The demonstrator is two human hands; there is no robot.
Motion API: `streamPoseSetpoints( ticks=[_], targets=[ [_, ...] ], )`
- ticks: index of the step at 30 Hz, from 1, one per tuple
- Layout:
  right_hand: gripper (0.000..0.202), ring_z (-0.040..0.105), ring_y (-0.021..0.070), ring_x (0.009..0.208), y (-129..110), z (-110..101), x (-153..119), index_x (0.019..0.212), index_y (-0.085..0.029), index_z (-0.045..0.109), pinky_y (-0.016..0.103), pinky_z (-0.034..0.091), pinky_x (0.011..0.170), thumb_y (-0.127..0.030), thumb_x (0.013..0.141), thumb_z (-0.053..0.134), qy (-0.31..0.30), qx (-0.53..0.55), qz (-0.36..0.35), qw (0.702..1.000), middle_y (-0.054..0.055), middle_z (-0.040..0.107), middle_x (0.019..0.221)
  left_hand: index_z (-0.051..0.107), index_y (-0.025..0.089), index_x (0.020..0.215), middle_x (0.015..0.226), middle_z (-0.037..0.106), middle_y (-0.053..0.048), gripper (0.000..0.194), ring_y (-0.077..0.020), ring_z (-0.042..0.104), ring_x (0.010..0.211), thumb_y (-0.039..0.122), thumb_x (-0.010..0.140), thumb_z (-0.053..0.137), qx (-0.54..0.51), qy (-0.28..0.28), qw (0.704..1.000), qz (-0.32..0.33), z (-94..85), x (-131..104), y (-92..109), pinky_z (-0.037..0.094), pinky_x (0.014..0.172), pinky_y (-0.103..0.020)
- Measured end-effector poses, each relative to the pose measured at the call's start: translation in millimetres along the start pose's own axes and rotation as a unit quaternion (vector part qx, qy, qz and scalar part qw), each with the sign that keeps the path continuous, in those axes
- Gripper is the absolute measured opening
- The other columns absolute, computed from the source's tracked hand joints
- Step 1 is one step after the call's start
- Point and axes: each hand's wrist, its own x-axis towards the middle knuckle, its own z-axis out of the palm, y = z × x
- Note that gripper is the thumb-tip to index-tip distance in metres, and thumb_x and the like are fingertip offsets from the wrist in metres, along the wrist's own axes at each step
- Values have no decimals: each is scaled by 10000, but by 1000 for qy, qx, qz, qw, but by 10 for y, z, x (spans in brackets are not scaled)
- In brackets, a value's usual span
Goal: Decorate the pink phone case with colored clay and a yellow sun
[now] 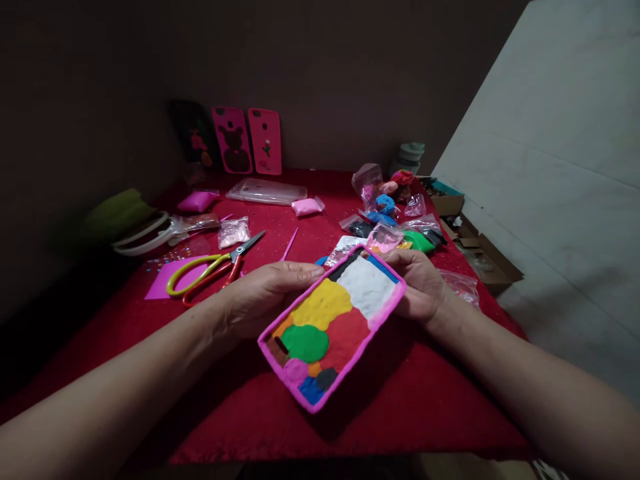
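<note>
Tilted above the red cloth is a phone case (pixel 327 327) covered in patches of coloured clay, with a pink clay rim all round. Yellow, white, red and green patches take up most of its face; smaller blue, black, orange, brown and pink ones fill the ends. My left hand (pixel 270 293) grips its left long edge, thumb on the rim and the other fingers hidden beneath. At the far right corner my right hand (pixel 417 283) is closed on the case, its fingers partly behind it. Scissors (pixel 235 257) with yellow and red handles lie left of my left hand.
Three decorated phone cases (pixel 265 141) lean on the back wall. A clear case (pixel 267 191), a pink clay packet (pixel 307 207) and a pink stick tool (pixel 290 243) lie on the red cloth (pixel 240 413). Bagged clay (pixel 385 203) clusters right; cardboard boxes (pixel 490 257) stand beyond the edge.
</note>
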Motion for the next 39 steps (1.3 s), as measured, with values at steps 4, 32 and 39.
streamPoseSetpoints(
  ticks=[4, 32, 39],
  targets=[
    [282, 698, 251, 1001, 25, 63, 34, 959, -94, 683, 455, 432, 1058, -191, 836, 449, 42, 16, -20, 999, 111, 764, 833, 749, 67, 808, 748, 765, -173, 236, -238, 744, 671, 75, 847, 517, -16, 18, 999, 45, 17, 17, -29, 610, 661, -301],
    [283, 685, 196, 1000, 237, 155, 71, 1161, -145, 655, 390, 448, 1050, -148, 906, 532, 23, 37, -110, 993, 82, 757, 1032, 701, 109, 925, 933, 763, -124, 101, -212, 728, 775, 152, 842, 662, 21, 138, 972, 188, -129, 178, -53, 599, 703, -320],
    [266, 684, 190, 989, 242, 145, 68, 1125, -139, 665, 378, 446, 1054, -120, 885, 552, 32, 46, -107, 993, 79, 757, 1027, 684, 128, 897, 912, 747, -109, 159, -206, 710, 772, 237, 796, 739, 26, 135, 971, 197, -142, 182, -61, 568, 658, -294]
  ],
)
